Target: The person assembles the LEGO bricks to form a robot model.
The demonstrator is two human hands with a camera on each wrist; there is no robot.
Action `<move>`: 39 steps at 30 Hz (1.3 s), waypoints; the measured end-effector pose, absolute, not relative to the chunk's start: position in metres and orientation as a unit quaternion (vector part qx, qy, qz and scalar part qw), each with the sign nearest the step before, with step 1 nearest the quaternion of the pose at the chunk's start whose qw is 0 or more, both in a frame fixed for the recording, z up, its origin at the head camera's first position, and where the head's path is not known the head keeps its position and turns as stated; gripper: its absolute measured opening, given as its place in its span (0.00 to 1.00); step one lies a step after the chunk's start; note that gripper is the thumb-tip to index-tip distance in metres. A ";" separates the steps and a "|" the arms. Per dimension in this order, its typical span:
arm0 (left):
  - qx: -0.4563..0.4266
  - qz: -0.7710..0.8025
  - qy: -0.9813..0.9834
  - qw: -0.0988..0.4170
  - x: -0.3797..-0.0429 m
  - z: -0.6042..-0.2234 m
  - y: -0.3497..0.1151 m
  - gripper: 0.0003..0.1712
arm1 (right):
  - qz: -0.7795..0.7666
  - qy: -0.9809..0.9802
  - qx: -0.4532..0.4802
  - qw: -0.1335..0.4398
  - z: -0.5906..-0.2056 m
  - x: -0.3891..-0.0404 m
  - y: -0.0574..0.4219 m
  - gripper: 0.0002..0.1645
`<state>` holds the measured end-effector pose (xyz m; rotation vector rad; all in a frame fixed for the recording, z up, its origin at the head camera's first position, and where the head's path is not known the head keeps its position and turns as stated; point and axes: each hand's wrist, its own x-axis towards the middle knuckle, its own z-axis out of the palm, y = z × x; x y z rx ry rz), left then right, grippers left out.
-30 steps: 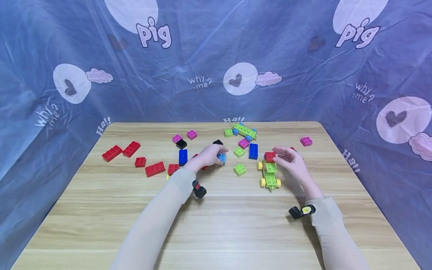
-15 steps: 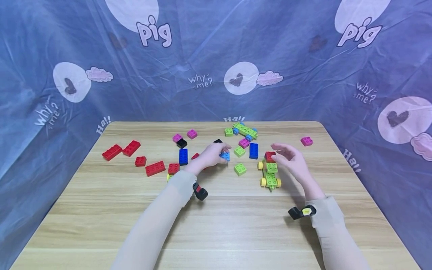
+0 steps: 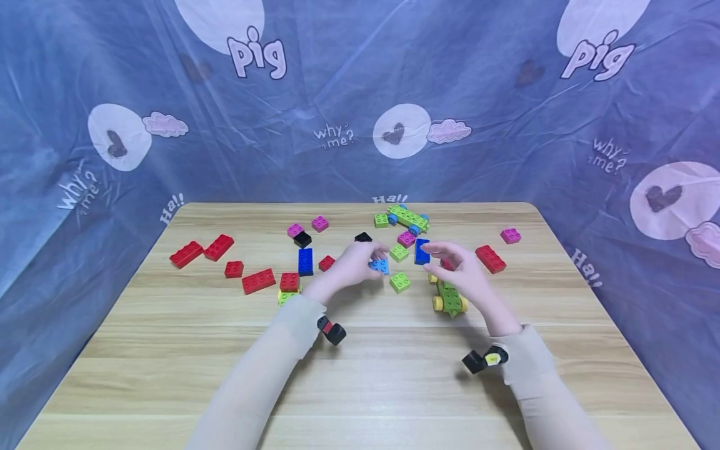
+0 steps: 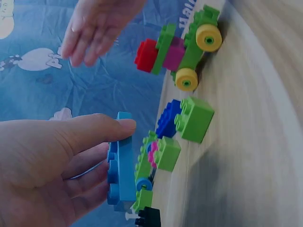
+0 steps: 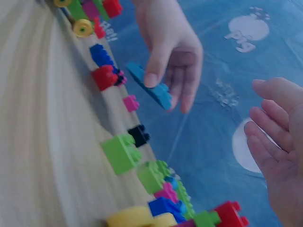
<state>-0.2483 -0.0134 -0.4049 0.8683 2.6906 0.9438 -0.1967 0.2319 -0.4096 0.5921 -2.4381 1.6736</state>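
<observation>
My left hand (image 3: 355,265) pinches a light blue building brick (image 4: 125,175) between thumb and fingers, lifted off the table; its studs face the palm in the left wrist view. My right hand (image 3: 464,275) hovers with loosely bent, parted fingers and nothing in its grasp. Below it stands a green toy car (image 3: 450,301) with yellow wheels, partly covered by the hand. Stacked on that car are a pink brick (image 4: 174,53), a thin green piece (image 4: 164,47) and a red brick (image 4: 147,55) on top. Two lime bricks (image 3: 400,282) lie between the hands.
A second green car base (image 3: 407,219) with blue wheels sits at the back. Dark blue bricks (image 3: 305,262), pink bricks (image 3: 510,235), black bricks (image 3: 302,239) and several red bricks (image 3: 258,281) are scattered around. Another yellow-wheeled stack (image 3: 289,284) stands beside my left forearm.
My left hand has lifted the light blue brick and brought it slightly right. My right hand has moved left from beside the car to above it, uncovering a red brick at the right.
</observation>
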 end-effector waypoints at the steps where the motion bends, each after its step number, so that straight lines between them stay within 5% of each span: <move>1: 0.292 0.318 0.898 0.081 -0.246 -0.405 -0.014 0.33 | 0.553 -0.806 0.202 0.058 -0.411 -0.196 0.229 0.21; 24: 0.308 0.319 0.889 0.116 -0.203 -0.411 -0.014 0.36 | 0.505 -0.827 0.247 -0.035 -0.441 -0.180 0.192 0.21; 39: 0.303 0.317 0.893 0.104 -0.183 -0.426 -0.023 0.37 | 0.473 -0.830 0.293 -0.045 -0.457 -0.171 0.182 0.25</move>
